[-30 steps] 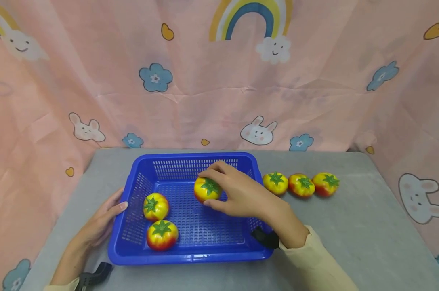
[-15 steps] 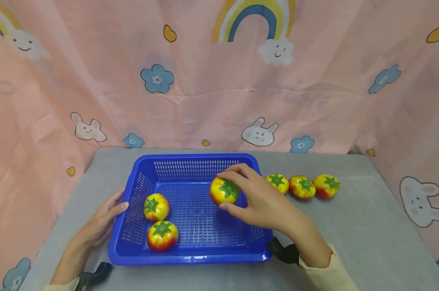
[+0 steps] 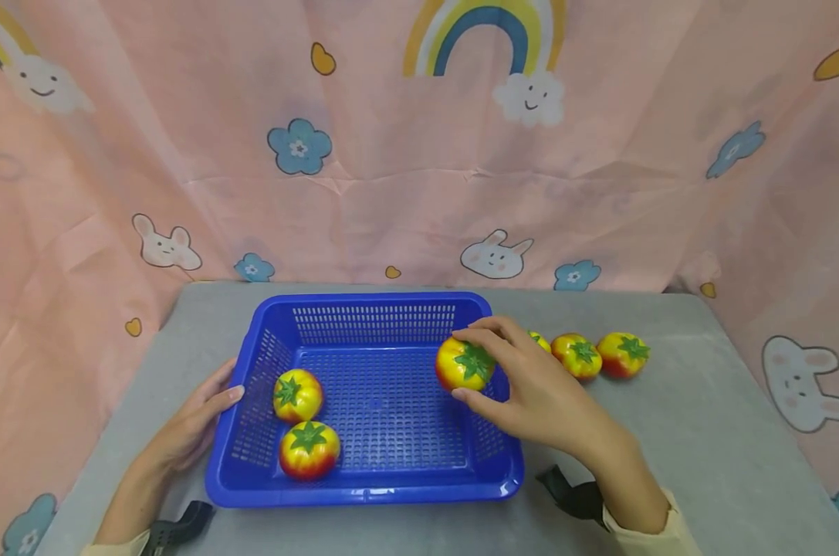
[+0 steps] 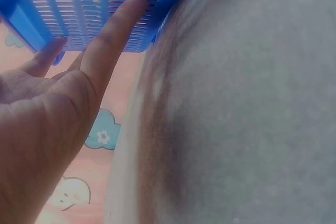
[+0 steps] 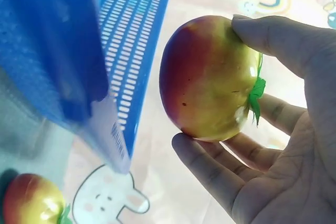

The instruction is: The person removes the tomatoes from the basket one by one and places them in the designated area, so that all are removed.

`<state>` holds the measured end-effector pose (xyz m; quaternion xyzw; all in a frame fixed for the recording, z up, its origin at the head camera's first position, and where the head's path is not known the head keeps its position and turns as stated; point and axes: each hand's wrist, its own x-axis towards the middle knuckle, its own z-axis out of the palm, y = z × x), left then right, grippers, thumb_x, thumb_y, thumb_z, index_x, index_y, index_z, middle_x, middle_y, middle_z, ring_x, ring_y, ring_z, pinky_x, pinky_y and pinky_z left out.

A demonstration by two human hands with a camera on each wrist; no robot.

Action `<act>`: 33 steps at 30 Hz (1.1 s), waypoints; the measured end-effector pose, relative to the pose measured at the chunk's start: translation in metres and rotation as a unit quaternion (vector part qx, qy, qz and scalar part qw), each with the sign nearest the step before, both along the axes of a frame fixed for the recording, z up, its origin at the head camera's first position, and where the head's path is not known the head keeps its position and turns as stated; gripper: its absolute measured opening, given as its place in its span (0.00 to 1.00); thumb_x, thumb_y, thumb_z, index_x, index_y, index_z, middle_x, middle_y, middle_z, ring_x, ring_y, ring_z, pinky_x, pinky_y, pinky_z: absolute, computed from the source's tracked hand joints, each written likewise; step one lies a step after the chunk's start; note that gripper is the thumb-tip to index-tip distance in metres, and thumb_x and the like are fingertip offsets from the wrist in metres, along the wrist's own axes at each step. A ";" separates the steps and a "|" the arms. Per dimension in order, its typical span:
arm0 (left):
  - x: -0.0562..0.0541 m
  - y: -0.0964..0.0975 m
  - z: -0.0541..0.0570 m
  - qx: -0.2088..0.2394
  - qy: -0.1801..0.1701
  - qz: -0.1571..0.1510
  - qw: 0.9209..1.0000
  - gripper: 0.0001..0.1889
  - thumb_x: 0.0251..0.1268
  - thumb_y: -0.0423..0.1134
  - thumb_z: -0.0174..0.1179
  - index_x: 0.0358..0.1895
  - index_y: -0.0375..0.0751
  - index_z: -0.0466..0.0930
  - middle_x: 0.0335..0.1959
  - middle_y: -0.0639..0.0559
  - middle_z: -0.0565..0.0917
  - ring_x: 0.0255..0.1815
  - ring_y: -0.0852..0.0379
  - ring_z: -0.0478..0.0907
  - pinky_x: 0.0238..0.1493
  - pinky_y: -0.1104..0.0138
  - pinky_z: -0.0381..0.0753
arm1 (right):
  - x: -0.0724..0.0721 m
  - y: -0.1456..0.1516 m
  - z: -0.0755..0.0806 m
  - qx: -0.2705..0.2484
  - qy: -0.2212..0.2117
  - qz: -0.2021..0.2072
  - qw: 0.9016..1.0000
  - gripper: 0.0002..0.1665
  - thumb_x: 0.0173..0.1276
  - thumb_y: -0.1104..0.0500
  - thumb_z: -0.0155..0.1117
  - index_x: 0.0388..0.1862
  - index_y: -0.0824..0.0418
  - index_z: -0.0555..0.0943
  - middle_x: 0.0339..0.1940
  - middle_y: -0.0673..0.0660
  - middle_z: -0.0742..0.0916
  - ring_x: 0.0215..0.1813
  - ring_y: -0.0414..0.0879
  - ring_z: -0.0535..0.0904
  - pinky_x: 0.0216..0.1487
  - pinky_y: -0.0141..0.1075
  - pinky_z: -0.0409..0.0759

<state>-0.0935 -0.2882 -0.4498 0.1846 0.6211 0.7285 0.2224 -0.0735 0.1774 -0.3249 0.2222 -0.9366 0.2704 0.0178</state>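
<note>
My right hand (image 3: 540,386) pinches a yellow-and-red toy tomato (image 3: 465,364) with a green star-shaped top, over the right side of a blue slotted basket (image 3: 363,495). In the right wrist view, thumb and fingertips press opposite sides of this tomato (image 5: 207,80), close beside the basket wall (image 5: 128,51). Two similar tomatoes, one (image 3: 298,395) behind the other (image 3: 309,450), sit inside the basket at its left. My left hand (image 3: 186,428) touches the basket's left wall from outside; the left wrist view shows its fingers extended against the slots.
On the grey table (image 3: 690,432), right of the basket, a row of three more tomatoes includes a middle one (image 3: 576,356) and a right one (image 3: 623,355); my right hand partly hides the leftmost (image 3: 540,340). A pink patterned curtain (image 3: 391,216) stands behind.
My right hand has carried its tomato rightward from the basket's middle to its right side, now partly covering the nearest tomato in the row. My left hand stays at the basket.
</note>
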 end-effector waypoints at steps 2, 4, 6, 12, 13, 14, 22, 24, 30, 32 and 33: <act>0.000 0.000 0.000 0.001 -0.002 0.001 1.000 0.28 0.86 0.33 0.35 0.82 0.57 0.52 0.70 0.65 0.78 0.64 0.60 0.84 0.59 0.60 0.89 | 0.002 0.004 -0.002 -0.007 0.006 -0.009 1.000 0.35 0.67 0.46 0.78 0.72 0.48 0.78 0.68 0.54 0.79 0.63 0.52 0.81 0.61 0.53 0.88; 0.000 0.000 0.000 0.000 0.001 -0.001 1.000 0.28 0.86 0.32 0.35 0.82 0.56 0.52 0.70 0.64 0.78 0.65 0.60 0.84 0.59 0.60 0.89 | 0.005 0.009 -0.004 -0.015 0.012 -0.021 1.000 0.36 0.67 0.47 0.79 0.72 0.48 0.78 0.68 0.54 0.80 0.62 0.52 0.81 0.59 0.53 0.88; 0.000 0.000 0.000 -0.001 0.003 -0.003 1.000 0.28 0.86 0.32 0.34 0.82 0.56 0.52 0.70 0.64 0.78 0.65 0.59 0.84 0.59 0.60 0.89 | 0.007 0.014 -0.007 -0.026 0.019 -0.033 0.999 0.36 0.66 0.48 0.79 0.71 0.48 0.78 0.67 0.54 0.80 0.62 0.52 0.81 0.59 0.53 0.88; 0.001 0.000 -0.001 -0.007 0.003 -0.003 1.000 0.28 0.86 0.33 0.34 0.83 0.55 0.50 0.71 0.65 0.78 0.65 0.60 0.83 0.59 0.61 0.88 | 0.016 0.029 -0.014 -0.041 0.029 -0.074 0.996 0.37 0.64 0.50 0.81 0.70 0.49 0.78 0.66 0.53 0.80 0.66 0.53 0.78 0.63 0.60 0.83; 0.001 0.000 -0.001 -0.007 0.002 -0.003 1.000 0.29 0.86 0.33 0.34 0.84 0.54 0.49 0.71 0.65 0.77 0.65 0.60 0.83 0.60 0.61 0.88 | 0.017 0.032 -0.015 -0.043 0.030 -0.079 0.995 0.37 0.64 0.50 0.81 0.70 0.49 0.78 0.66 0.52 0.80 0.66 0.52 0.77 0.64 0.60 0.83; 0.001 0.000 -0.001 -0.007 0.002 -0.003 1.000 0.29 0.86 0.33 0.34 0.84 0.54 0.49 0.71 0.66 0.77 0.66 0.60 0.83 0.60 0.61 0.88 | 0.018 0.034 -0.016 -0.047 0.032 -0.083 0.995 0.37 0.63 0.51 0.82 0.70 0.50 0.78 0.65 0.53 0.80 0.66 0.52 0.77 0.64 0.60 0.82; 0.001 0.000 0.000 0.003 -0.003 -0.002 1.000 0.27 0.86 0.33 0.34 0.81 0.57 0.52 0.70 0.65 0.78 0.65 0.60 0.84 0.59 0.60 0.89 | 0.024 0.048 -0.026 -0.042 0.047 -0.114 0.992 0.37 0.62 0.52 0.82 0.70 0.51 0.78 0.66 0.55 0.80 0.64 0.51 0.79 0.57 0.56 0.88; 0.001 0.001 0.001 0.006 -0.006 -0.003 1.000 0.27 0.86 0.33 0.34 0.80 0.58 0.54 0.70 0.64 0.79 0.64 0.59 0.84 0.59 0.60 0.89 | 0.025 0.053 -0.029 -0.039 0.052 -0.117 0.991 0.38 0.62 0.52 0.83 0.70 0.51 0.79 0.66 0.54 0.79 0.63 0.51 0.79 0.57 0.46 0.89; 0.000 0.001 0.001 0.009 -0.010 -0.005 1.000 0.26 0.86 0.33 0.34 0.79 0.60 0.55 0.69 0.63 0.79 0.64 0.58 0.85 0.59 0.59 0.89 | 0.028 0.065 -0.042 -0.044 0.053 -0.133 0.989 0.38 0.62 0.53 0.83 0.70 0.52 0.78 0.67 0.57 0.79 0.64 0.53 0.78 0.56 0.38 0.87; 0.000 0.001 0.001 0.005 -0.011 0.000 1.000 0.26 0.86 0.33 0.35 0.80 0.60 0.55 0.69 0.64 0.79 0.64 0.59 0.85 0.58 0.59 0.89 | 0.030 0.067 -0.045 -0.050 0.044 -0.142 0.988 0.39 0.62 0.53 0.83 0.71 0.52 0.78 0.68 0.59 0.78 0.64 0.56 0.77 0.55 0.51 0.89; 0.000 0.001 0.001 0.001 -0.012 0.000 1.000 0.26 0.86 0.34 0.35 0.80 0.59 0.55 0.69 0.64 0.79 0.64 0.59 0.85 0.58 0.59 0.89 | 0.031 0.068 -0.047 -0.052 0.040 -0.145 0.987 0.39 0.62 0.54 0.83 0.71 0.53 0.78 0.68 0.60 0.78 0.64 0.57 0.77 0.55 0.58 0.88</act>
